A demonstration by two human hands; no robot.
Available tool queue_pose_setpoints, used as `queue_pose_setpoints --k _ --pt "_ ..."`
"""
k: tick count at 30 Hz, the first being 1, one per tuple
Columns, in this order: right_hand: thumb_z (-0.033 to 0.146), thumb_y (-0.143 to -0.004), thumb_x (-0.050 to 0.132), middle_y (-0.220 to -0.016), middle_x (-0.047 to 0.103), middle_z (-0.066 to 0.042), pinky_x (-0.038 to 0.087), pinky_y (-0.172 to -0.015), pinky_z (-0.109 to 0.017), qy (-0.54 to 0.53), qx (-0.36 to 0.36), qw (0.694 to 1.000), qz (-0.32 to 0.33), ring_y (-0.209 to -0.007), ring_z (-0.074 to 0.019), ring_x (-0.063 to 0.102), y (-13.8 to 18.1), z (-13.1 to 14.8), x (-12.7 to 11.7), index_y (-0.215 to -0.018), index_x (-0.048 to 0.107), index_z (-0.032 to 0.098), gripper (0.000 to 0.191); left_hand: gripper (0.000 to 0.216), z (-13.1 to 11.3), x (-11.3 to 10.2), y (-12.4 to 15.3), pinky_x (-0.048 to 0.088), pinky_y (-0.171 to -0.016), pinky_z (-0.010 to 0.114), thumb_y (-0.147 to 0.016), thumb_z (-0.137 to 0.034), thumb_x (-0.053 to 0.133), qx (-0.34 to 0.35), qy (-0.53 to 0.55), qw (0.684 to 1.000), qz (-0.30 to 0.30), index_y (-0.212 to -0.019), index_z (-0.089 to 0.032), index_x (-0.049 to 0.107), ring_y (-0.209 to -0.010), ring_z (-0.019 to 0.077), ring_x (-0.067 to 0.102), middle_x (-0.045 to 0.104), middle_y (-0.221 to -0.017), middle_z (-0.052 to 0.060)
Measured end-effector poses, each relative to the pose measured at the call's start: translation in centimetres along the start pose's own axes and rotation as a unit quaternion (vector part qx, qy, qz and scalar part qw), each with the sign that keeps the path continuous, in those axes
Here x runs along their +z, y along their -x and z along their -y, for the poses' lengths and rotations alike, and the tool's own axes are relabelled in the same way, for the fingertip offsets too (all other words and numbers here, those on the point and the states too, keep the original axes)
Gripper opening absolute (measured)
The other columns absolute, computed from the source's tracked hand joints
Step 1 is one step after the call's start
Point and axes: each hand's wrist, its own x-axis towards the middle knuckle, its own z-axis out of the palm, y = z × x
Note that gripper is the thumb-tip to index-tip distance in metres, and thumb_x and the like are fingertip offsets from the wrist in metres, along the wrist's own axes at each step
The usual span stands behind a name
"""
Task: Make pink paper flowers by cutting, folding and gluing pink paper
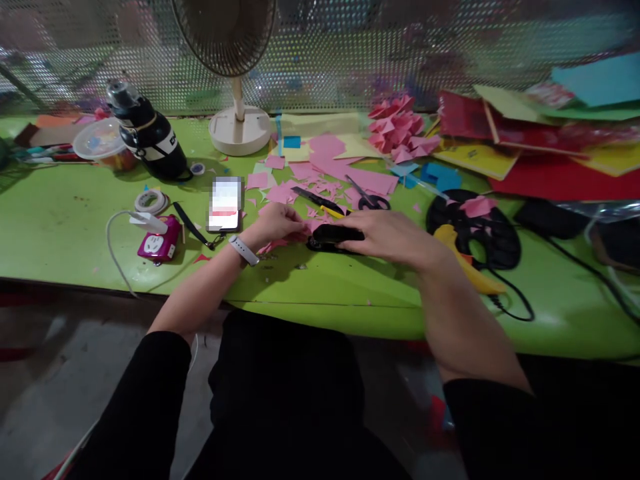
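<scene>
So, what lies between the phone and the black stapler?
The left hand, pink paper at its fingertips, and some pink scraps, in the head view.

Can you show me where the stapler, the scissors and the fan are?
Black stapler (337, 233): head view, on its top arm.
Scissors (371, 200): head view, where blades meet handles.
Desk fan (239, 100): head view, on its pole.

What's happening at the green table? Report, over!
Right hand gripping black stapler. Left hand at its front end, pinching pink paper. Scissors and pink scraps lie close beyond.
</scene>
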Motion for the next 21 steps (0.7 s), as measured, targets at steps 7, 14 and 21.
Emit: queue_pose_setpoints --k 7,14,21 --pt "0.035 -0.081 0.063 -0.105 0.075 -0.006 0.050 -0.079 -0.041 0.017 0.023 1.000 -0.005 -0.096 -0.0307 0.068 0.4 0.3 -0.6 -0.114 0.074 0.033 0.035 0.018 0.3 0.4 -0.2 0.060 -0.075 0.034 -0.075 -0.018 0.081 -0.013 -0.004 1.000 0.000 -0.062 -0.013 0.069 -0.064 0.0135 0.069 0.073 -0.071 0.010" --pt "0.030 -0.079 0.065 -0.105 0.075 -0.010 0.050 -0.080 -0.045 0.020 0.020 0.999 -0.029 -0.094 -0.0334 0.068 0.2 0.6 -0.2 -0.117 0.074 0.027 0.040 0.016 1.2 0.9 -0.4 0.060 -0.076 0.030 -0.076 -0.019 0.081 -0.024 -0.004 0.999 0.025 -0.066 -0.013 0.070 -0.065 0.0120 0.070 0.074 -0.073 0.008" --pt "0.036 -0.083 0.064 -0.111 0.074 -0.010 0.052 -0.081 -0.046 0.042 0.042 0.998 0.000 -0.099 -0.0336 0.068 0.2 1.0 -0.7 -0.121 0.072 0.025 0.041 0.012 1.5 0.9 0.3 0.061 -0.078 0.028 -0.078 -0.016 0.080 -0.053 0.049 0.997 0.030 -0.073 -0.012 0.070 -0.069 0.0121 0.072 0.075 -0.079 0.009"
